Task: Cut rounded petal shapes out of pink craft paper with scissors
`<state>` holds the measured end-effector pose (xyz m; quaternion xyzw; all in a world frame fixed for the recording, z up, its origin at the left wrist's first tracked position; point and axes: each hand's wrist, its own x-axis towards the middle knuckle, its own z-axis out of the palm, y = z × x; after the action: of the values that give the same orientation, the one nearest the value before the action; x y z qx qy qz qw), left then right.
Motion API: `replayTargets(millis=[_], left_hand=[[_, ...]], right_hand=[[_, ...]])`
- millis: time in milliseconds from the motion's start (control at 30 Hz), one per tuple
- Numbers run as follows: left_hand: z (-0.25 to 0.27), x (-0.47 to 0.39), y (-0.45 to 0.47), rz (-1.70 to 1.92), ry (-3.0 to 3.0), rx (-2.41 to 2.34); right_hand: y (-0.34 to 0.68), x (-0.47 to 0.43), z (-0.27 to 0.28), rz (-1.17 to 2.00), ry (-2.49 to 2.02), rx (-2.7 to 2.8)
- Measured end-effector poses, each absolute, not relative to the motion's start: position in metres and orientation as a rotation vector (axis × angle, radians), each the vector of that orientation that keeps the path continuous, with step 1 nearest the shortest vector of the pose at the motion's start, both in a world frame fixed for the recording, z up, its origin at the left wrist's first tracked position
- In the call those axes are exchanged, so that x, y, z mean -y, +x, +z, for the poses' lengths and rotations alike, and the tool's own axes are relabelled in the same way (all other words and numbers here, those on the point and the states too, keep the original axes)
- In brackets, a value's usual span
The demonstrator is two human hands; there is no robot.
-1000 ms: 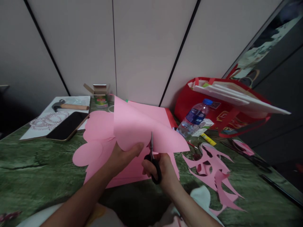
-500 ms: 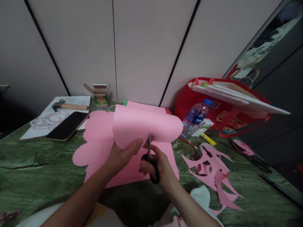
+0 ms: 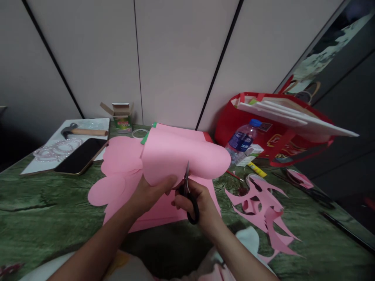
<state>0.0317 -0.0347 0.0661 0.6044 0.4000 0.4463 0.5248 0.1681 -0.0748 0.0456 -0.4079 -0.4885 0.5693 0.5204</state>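
Observation:
A curved sheet of pink paper (image 3: 178,152) is held up over the table, its lower left edge pinched in my left hand (image 3: 156,191). My right hand (image 3: 195,201) grips black-handled scissors (image 3: 191,205), fingers in the loops. The blades point away from me and lie across the lower edge of the sheet, partly behind or in it. Beneath both hands lies a stack of pink paper (image 3: 158,218). Several rounded pink cut-outs (image 3: 107,190) rest to the left of my left hand.
Pink paper scraps (image 3: 263,210) lie at right. Behind them are a plastic bottle (image 3: 241,138), a yellow tube (image 3: 257,169) and a red bag (image 3: 234,113). At left are a phone (image 3: 82,156), a hammer (image 3: 84,132), beaded strands (image 3: 58,150) and a small open box (image 3: 122,121).
The held sheet and the scissors have shifted slightly right in the view. The blades now show farther up the sheet. Both hands keep their grips.

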Motion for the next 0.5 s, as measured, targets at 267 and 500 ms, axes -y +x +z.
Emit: replayTargets(millis=[267,500], left_hand=[[0.0709,0.0348,0.0324,1.053,1.505,-0.983],[0.0705,0.0366,0.0336,1.076,1.489,-0.936]], right_hand=[[0.1684,0.076,0.0455,1.334,-0.966,1.184],[0.1686,0.076,0.0439,1.347,-0.949,1.186]])
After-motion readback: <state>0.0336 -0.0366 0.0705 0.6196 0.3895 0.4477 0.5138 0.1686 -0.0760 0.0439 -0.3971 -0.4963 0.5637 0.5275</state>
